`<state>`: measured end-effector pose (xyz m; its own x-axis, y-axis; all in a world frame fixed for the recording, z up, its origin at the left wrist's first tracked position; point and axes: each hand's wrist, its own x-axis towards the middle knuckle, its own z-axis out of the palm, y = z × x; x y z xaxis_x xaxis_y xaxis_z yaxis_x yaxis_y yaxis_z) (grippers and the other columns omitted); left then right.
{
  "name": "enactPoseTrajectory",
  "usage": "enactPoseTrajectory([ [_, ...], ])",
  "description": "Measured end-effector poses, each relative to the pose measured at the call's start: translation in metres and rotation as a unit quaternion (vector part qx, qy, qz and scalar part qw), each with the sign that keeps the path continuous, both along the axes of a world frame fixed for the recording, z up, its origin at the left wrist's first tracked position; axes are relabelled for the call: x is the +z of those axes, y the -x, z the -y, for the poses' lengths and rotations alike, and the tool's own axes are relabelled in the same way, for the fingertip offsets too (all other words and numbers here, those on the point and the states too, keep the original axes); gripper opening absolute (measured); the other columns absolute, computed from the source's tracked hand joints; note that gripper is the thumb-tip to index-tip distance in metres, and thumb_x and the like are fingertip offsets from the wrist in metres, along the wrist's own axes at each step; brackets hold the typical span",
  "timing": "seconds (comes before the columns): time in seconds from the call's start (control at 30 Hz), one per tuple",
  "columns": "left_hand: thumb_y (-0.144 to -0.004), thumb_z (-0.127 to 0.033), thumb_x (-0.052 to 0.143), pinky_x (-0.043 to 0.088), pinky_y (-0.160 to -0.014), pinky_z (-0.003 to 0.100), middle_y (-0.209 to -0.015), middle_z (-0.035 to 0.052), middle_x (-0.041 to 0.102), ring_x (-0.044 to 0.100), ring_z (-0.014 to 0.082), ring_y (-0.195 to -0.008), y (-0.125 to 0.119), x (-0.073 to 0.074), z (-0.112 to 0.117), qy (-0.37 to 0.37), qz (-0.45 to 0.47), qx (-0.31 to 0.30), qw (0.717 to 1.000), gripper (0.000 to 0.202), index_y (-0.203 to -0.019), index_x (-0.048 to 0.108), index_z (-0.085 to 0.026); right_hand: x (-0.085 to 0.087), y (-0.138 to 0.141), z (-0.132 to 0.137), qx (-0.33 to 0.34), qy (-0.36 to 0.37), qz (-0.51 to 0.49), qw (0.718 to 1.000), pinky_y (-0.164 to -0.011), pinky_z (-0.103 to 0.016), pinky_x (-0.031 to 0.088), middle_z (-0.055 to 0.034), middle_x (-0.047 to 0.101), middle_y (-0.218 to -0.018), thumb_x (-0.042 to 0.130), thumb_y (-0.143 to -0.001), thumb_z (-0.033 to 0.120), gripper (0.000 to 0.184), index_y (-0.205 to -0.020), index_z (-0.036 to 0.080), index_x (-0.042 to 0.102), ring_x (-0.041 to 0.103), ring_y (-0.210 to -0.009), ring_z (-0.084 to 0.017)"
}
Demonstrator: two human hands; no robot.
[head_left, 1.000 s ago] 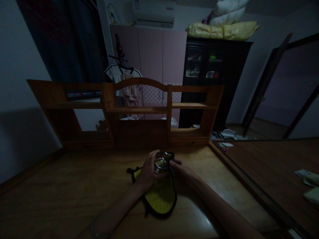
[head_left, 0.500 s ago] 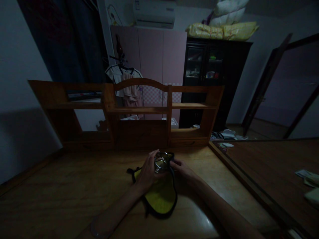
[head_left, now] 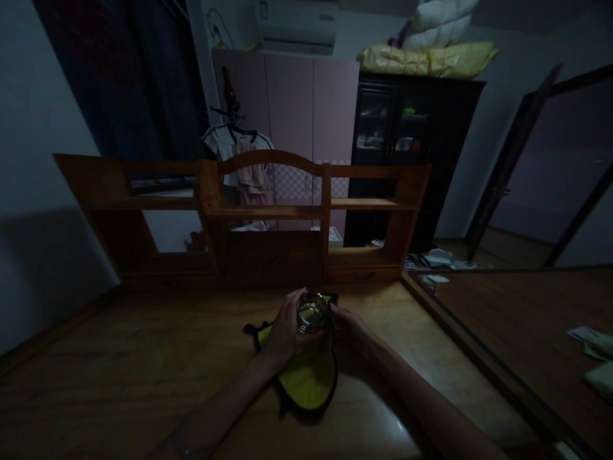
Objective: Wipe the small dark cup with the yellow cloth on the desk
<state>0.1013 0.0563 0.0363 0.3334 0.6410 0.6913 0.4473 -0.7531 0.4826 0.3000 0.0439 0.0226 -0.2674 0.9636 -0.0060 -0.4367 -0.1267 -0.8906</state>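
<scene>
My left hand [head_left: 286,329] is wrapped around a clear glass jar or cup [head_left: 311,313], whose round rim faces me. Beneath it lies a yellow cloth with black edging [head_left: 311,380], spread over the wooden surface, a black tie or strap end showing at its left. My right hand [head_left: 352,322] pinches the cloth's black edge at the right side of the glass. Part of the cloth is hidden under my left hand and the glass.
The hands work on a wooden tabletop [head_left: 143,358]. A low wooden shelf unit [head_left: 268,211] stands along its far edge. To the right runs a raised wooden edge [head_left: 460,338], with papers [head_left: 591,342] beyond it. Behind are a pink wardrobe [head_left: 287,108] and a dark cabinet [head_left: 416,172].
My right hand has shifted the cloth's black edge slightly at the glass's right side, and more yellow shows there. The left hand and the glass have hardly moved.
</scene>
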Motion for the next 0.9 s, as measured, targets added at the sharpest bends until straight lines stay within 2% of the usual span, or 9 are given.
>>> enactPoseTrajectory([
  [0.17,-0.071,-0.037,0.079,0.041,-0.106,0.051,-0.140,0.0136,0.039,0.044,0.0312,-0.129,0.0010,0.0005,0.0008,0.000,-0.011,-0.002,1.000,0.089,-0.141,0.026,-0.024,0.0023,0.0022,0.0028,0.014,-0.010,-0.012,1.000,-0.079,-0.034,0.049,-0.0091,0.070,-0.102,0.070,-0.083,0.039,0.033,-0.107,0.017,0.068,0.065,-0.083,-0.022],
  [0.5,-0.072,-0.038,0.079,0.040,-0.107,0.052,-0.140,0.0136,0.040,0.043,0.0318,-0.130,0.0008,-0.0023,-0.0003,0.000,-0.018,-0.010,1.000,0.090,-0.142,0.024,-0.025,0.0040,0.0047,0.0032,0.016,-0.021,-0.017,1.000,-0.079,-0.032,0.049,-0.0107,0.069,-0.105,0.067,-0.084,0.038,0.034,-0.109,0.016,0.068,0.066,-0.086,-0.022],
  [0.7,-0.071,-0.038,0.079,0.040,-0.108,0.049,-0.141,0.0123,0.039,0.043,0.0300,-0.130,0.0004,-0.0021,0.0004,0.011,-0.020,-0.003,1.000,0.091,-0.142,0.025,-0.025,0.0072,0.0057,0.0053,0.013,-0.016,-0.010,1.000,-0.079,-0.033,0.050,-0.0103,0.070,-0.101,0.068,-0.084,0.038,0.033,-0.107,0.015,0.068,0.066,-0.085,-0.022],
  [0.9,-0.071,-0.037,0.080,0.041,-0.107,0.049,-0.141,0.0129,0.040,0.044,0.0305,-0.129,0.0008,-0.0016,0.0002,0.008,-0.020,-0.006,1.000,0.092,-0.143,0.024,-0.025,0.0040,0.0057,0.0044,0.015,-0.019,-0.021,0.999,-0.080,-0.036,0.049,-0.0095,0.070,-0.103,0.068,-0.084,0.038,0.032,-0.108,0.017,0.068,0.066,-0.083,-0.022],
])
